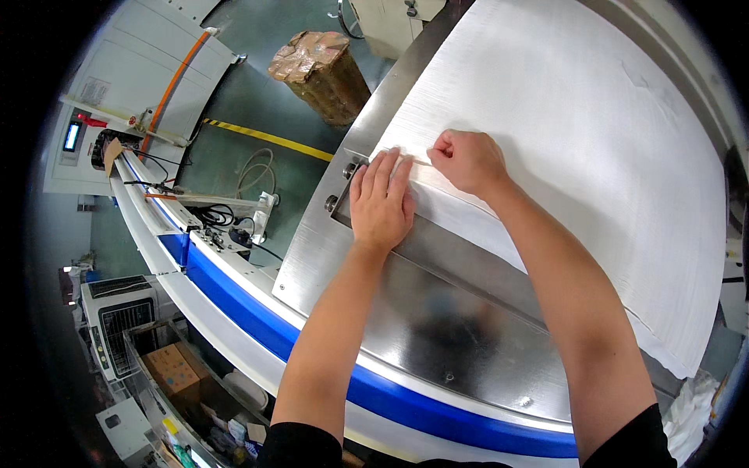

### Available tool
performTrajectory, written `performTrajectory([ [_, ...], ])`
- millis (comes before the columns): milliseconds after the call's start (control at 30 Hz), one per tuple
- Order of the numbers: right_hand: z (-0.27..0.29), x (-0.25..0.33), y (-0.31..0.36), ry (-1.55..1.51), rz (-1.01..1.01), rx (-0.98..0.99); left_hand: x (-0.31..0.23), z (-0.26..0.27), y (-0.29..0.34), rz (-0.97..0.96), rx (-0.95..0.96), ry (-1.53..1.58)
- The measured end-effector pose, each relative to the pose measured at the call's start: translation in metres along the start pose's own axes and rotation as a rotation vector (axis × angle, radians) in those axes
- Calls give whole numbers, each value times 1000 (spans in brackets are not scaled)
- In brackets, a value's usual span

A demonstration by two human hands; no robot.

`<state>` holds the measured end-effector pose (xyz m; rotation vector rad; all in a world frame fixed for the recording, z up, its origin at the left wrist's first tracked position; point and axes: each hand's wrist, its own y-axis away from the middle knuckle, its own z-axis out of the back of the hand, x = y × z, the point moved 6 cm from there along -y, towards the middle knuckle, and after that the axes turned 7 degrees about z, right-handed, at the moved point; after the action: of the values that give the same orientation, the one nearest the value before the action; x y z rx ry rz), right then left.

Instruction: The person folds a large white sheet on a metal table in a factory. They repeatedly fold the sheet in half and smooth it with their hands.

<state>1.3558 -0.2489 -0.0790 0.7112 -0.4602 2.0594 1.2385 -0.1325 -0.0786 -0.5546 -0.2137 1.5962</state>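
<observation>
A broad stack of thin white sheets (577,101), which may be cloth or paper, lies on a steel table (413,312). My left hand (382,204) rests flat at the stack's near left corner, fingers stretched out, palm down and partly over the steel edge. Just to its right, my right hand (470,162) is closed, thumb and fingers pinched at the edge of the top white sheet. The fingertips cover the exact spot they pinch. Below the right hand, the lower layers' edge slants down toward the right forearm.
Metal knobs (349,169) stick up beside my left hand. A blue and white rail (242,300) runs along the table's near side. On the floor stand a wrapped brown bundle (320,74) and a bin (148,343) with a cardboard box. A hose (257,168) lies beyond the rail.
</observation>
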Motion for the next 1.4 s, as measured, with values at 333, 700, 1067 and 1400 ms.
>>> performTrajectory([
  [333, 2, -5, -9, -54, -24, 23, 5, 0, 4, 27, -59, 34],
  [700, 1, -2, -8, -64, -43, 38, 8, -2, 4, 43, -47, -20],
  [1067, 25, 19, 120, 141, -23, 32, 13, 26, 7, -269, 219, -82],
  [1400, 210, -215, 424, 654, -547, -192, -36, -3, -37, -248, 917, -632],
])
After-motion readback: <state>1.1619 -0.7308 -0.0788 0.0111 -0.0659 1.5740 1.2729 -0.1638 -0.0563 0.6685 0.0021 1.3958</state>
